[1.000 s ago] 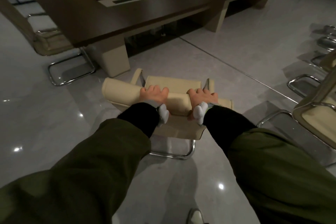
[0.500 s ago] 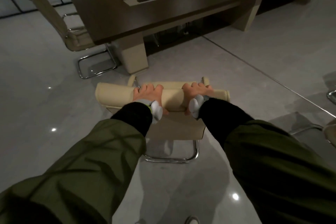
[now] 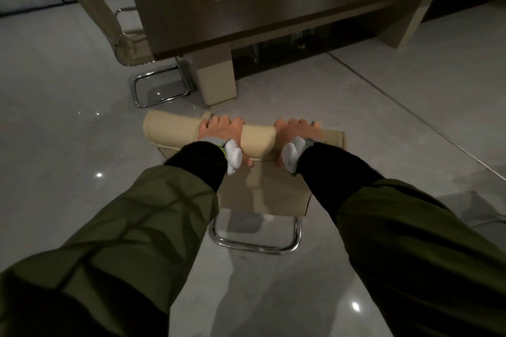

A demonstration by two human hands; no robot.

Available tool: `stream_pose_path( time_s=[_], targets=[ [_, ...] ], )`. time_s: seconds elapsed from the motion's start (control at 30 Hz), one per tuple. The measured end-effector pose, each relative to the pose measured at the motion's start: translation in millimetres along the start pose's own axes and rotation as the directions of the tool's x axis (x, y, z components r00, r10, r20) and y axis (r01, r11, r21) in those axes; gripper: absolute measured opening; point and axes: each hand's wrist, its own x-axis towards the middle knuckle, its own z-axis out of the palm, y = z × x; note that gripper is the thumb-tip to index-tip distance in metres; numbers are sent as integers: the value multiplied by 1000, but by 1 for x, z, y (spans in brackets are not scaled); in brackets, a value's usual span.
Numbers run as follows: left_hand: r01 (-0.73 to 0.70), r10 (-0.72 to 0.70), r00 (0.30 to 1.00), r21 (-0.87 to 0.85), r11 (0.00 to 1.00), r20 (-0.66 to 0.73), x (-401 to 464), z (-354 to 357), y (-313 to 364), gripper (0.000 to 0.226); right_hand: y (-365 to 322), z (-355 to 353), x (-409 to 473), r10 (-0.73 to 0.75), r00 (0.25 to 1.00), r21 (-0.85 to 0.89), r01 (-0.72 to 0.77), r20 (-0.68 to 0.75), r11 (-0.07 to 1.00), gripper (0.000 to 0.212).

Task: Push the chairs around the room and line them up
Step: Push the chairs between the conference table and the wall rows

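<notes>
A cream padded chair [image 3: 257,139] stands right in front of me, seen from behind and above, with its chrome base loop [image 3: 257,246] on the tiled floor. My left hand [image 3: 220,133] grips the rolled top of the backrest, fingers over the far side and thumb underneath. My right hand [image 3: 297,131] grips the same top edge a little further right. The seat is hidden behind the backrest. The chair faces the corner of the dark wooden conference table [image 3: 191,16].
A second chair [image 3: 109,22] with a chrome frame stands at the table's left end. The table's beige leg [image 3: 216,82] lies just beyond my chair. Glass wall panels close off the far left. Glossy grey tiled floor [image 3: 68,145] spreads left and right.
I have turned leftward with the chair: the table corner and the left chair have slid to the right in view, and the chairs that stood at the right have gone out of view.
</notes>
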Motion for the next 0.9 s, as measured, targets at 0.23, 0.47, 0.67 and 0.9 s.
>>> stream_pose_path(
  time_s=[0.23,0.47,0.67,0.9],
  targets=[
    [31,-32,999,23,999,42,45,-13,-4,97,14,-15,38,-65,998,22,65,6,998,59],
    [61,-61,998,-3,998,19,80,-17,8,95,33,-29,71,-79,996,-25,80,52,996,72],
    [61,-60,997,-20,998,42,116,-20,8,96,48,-43,100,-83,994,41,80,75,996,57],
    [45,-44,999,-15,999,26,172,-24,4,90,62,-45,161,-71,996,25,70,59,997,63]
  ],
)
